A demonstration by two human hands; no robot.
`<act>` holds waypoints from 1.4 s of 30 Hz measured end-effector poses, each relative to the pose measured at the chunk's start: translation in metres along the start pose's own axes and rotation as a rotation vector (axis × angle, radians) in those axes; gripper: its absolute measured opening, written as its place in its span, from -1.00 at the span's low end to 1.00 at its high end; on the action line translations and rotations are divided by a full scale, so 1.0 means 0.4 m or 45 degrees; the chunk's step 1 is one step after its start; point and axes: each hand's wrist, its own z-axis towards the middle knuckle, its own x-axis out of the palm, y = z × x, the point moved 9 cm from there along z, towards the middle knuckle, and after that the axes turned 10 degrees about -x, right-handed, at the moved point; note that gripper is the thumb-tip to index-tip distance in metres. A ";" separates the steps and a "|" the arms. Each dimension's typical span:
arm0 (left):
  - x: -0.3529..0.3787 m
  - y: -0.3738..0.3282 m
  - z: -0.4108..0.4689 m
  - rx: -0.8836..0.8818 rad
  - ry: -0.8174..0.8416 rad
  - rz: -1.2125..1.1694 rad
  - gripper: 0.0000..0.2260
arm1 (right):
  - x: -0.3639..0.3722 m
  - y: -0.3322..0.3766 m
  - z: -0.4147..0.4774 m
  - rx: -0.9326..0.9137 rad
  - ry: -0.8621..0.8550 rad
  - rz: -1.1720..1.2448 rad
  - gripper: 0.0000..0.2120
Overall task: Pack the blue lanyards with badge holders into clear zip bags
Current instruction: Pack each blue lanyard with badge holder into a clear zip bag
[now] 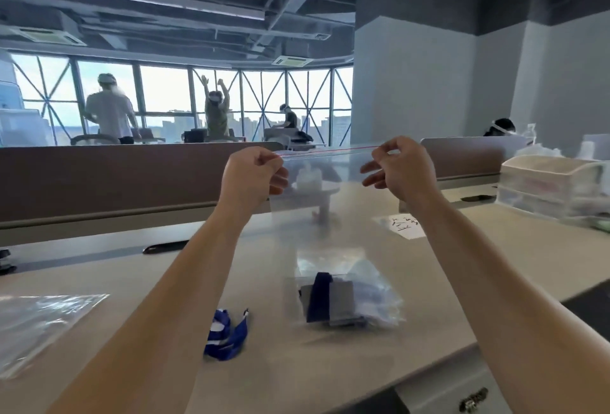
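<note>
Above the desk (132,281), out at the reach of both arms, the person is holding up a clear zip bag (325,189) by its two top corners. The left hand (252,171) is pinching the left end of the red zip line between thumb and curled fingers, and the right hand (401,166) is pinching the right end the same way, with its lower fingers sticking out loosely. From where I am standing, the bag is being stretched flat and level so the seal line is running taut between the hands, which I take as either checking the closure or getting ready to pull the mouth apart; whether the zip is open or sealed I cannot tell. The bag is hanging free, touching nothing below it, and appearing to hold nothing. Down on the desk, nearer the person, a loose blue lanyard (227,334) is lying crumpled in a small heap, well within reach, probably waiting as the next one to go in. Just to its right a packed bag (346,301) is lying flat with a dark blue strap and what looks like a grey badge holder inside, seemingly set aside as finished. Off to the left, spare bags (39,324) are lying in a flat pile, apart from the work, likely the supply being drawn from. A handwritten note (404,224) is sitting beyond the right forearm, and white bins (548,179) are standing at the far right against the divider
</note>
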 end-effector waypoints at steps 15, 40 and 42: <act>0.262 0.358 0.278 -0.050 0.065 0.332 -0.83 | 0.066 -0.508 0.155 0.276 0.144 -0.228 -0.86; 0.376 0.753 0.350 -0.180 0.256 1.239 -0.85 | 0.183 -0.894 0.075 0.152 0.642 -1.023 -0.96; 0.375 0.757 0.347 -0.187 0.241 1.253 -0.87 | 0.190 -0.897 0.074 0.139 0.678 -1.082 -0.98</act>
